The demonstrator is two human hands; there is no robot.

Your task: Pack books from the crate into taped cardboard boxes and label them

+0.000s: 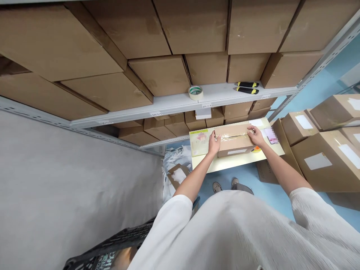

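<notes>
A taped cardboard box (233,132) lies on a pale yellow tabletop (227,164). Shiny clear tape runs along its top seam, and a white label (237,151) is on the side nearest me. My left hand (214,145) grips the box's left end, fingers bent over the edge. At the opposite end my right hand (256,136) is closed on the upper right corner, its fingertips near the tape. Partly hidden below my right wrist is an orange and yellow object (256,149).
A metal shelf (171,107) full of cartons stands ahead, bearing a tape roll (195,92) and two utility knives (247,87). Labelled cartons (323,161) are stacked right. An open carton (177,175) is on the floor left, and a black crate (112,243) is at lower left.
</notes>
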